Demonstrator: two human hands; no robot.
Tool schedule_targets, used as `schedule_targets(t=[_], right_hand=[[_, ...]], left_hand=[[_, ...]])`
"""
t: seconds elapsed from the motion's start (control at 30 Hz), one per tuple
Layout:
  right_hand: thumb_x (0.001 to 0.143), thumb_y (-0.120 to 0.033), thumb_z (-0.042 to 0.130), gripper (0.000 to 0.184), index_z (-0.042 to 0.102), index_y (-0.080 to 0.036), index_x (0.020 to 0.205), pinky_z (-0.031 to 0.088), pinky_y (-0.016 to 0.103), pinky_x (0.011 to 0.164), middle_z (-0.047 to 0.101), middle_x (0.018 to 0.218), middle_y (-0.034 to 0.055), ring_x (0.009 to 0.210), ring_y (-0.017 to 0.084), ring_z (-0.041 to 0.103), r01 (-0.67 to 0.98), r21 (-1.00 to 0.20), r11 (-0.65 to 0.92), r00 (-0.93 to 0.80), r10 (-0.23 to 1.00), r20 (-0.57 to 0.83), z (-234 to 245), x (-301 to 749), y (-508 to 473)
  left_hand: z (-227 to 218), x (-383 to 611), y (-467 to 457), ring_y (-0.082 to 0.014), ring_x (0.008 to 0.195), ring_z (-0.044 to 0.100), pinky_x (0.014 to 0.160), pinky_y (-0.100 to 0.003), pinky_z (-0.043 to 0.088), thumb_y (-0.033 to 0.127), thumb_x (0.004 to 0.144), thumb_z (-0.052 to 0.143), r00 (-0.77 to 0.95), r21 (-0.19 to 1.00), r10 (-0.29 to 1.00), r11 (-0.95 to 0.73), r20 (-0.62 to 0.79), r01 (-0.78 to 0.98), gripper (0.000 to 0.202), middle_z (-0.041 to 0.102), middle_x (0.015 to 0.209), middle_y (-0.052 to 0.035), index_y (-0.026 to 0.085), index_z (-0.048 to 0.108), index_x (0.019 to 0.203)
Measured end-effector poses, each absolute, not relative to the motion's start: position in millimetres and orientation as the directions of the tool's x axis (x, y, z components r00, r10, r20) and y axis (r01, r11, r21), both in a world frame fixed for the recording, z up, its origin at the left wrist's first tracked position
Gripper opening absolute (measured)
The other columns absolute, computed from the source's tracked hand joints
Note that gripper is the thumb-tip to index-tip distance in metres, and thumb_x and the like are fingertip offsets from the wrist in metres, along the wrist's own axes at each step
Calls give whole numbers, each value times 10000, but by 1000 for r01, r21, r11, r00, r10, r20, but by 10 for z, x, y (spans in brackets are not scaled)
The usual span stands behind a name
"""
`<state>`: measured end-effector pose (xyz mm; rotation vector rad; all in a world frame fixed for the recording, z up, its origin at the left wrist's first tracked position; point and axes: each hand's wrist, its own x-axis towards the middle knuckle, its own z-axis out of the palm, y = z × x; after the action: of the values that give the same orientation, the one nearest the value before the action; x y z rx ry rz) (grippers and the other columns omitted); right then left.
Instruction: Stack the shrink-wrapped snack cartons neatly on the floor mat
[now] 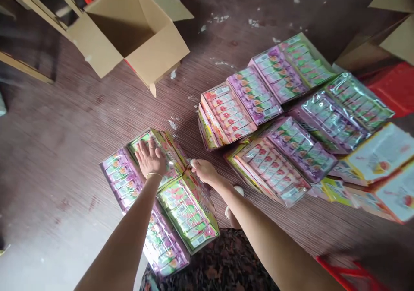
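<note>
Squaring green packs on the floor, 7 o'clock of the open carton: left hand flat, fingers spread; right hand pinching the pack edge; best kept corners flush.

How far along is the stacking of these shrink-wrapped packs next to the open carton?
Done: a small group of wrapped packs lies in front of the person. In hand: the left hand lies flat on a green pack, and the right hand grips the edge of the pack beside it. Left: the large pile to the right is untouched, and the open carton looks empty.
</note>
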<state>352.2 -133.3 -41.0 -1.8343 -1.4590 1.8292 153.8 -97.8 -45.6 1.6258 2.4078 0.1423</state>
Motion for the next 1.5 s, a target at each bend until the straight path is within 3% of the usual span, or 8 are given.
schedule_targets(t=[0.23, 0.53, 0.7, 0.87, 1.0, 1.2, 1.33, 1.5], right_hand=[[1042, -285, 210, 495, 670, -110, 1094, 493, 307, 841, 702, 1124, 151, 1047, 240, 657, 714, -685, -147, -392, 727, -564, -599, 2897, -259], [1001, -295, 340, 383, 695, -150, 1016, 515, 303, 707, 733, 926, 126, 877, 247, 698, 718, -694, 50, -530, 687, -498, -650, 2875, -810], [1017, -358, 323, 409, 688, -203, 918, 473, 278, 611, 726, 793, 77, 717, 205, 689, 774, -633, -12, -531, 532, -660, -501, 3591, -1396], [1044, -430, 184, 561, 693, -196, 1032, 525, 342, 766, 733, 980, 116, 945, 255, 691, 830, -542, -131, -306, 705, -640, -862, 3471, -570], [997, -333, 366, 374, 682, -226, 1166, 542, 395, 831, 687, 1198, 115, 1108, 305, 645, 757, -653, 11, -525, 603, -600, -1296, 2839, -42], [985, -312, 397, 336, 720, -247, 1053, 553, 385, 763, 735, 1026, 126, 982, 295, 701, 780, -619, 88, -599, 389, -700, -1271, 3533, -1185], [1041, -420, 163, 566, 677, -203, 1128, 549, 418, 753, 733, 936, 162, 942, 321, 707, 870, -466, -161, -307, 562, -768, -1459, 3765, -1078], [1034, -305, 295, 414, 637, -163, 1219, 519, 410, 900, 672, 1212, 144, 1145, 298, 628, 743, -665, -78, -470, 647, -600, -1958, 2944, -137]], left_hand=[[-494, 1547, -1036, -264, 1530, 101, 1269, -479, 59, 302, 984, 329, -365, 169, 922, 383, -126, 908, 581, 175, 1648, -95, 189, 294, 1553], [-585, 1530, -1121, -250, 1535, 46, 1268, -465, 117, 297, 994, 307, -365, 62, 918, 378, -152, 924, 569, 148, 1654, -92, 191, 295, 1553], [-589, 1551, -1118, -266, 1534, 30, 1269, -486, 62, 290, 995, 302, -346, 82, 921, 364, -177, 928, 563, 126, 1656, -111, 179, 310, 1547], [-586, 1593, -1076, -256, 1535, 27, 1272, -477, 58, 309, 997, 303, -352, 101, 922, 370, -160, 924, 567, 118, 1659, -102, 196, 295, 1552], [-607, 1622, -1075, -293, 1531, 57, 1272, -491, 60, 298, 992, 315, -340, 95, 932, 353, -126, 931, 559, 145, 1648, -139, 149, 337, 1531], [-619, 1602, -1076, -323, 1528, 45, 1279, -504, 63, 352, 1002, 269, -330, 107, 933, 346, -146, 932, 567, 95, 1665, -74, 200, 303, 1547], [-660, 1582, -1104, -331, 1525, 77, 1274, -561, 118, 418, 1007, 236, -301, 106, 951, 308, -74, 946, 575, 129, 1659, -65, 247, 288, 1554], [-738, 1488, -1132, -377, 1504, 153, 1242, -623, 196, 418, 1011, 238, -230, 52, 973, 229, 16, 972, 579, 194, 1638, -91, 292, 214, 1575]])
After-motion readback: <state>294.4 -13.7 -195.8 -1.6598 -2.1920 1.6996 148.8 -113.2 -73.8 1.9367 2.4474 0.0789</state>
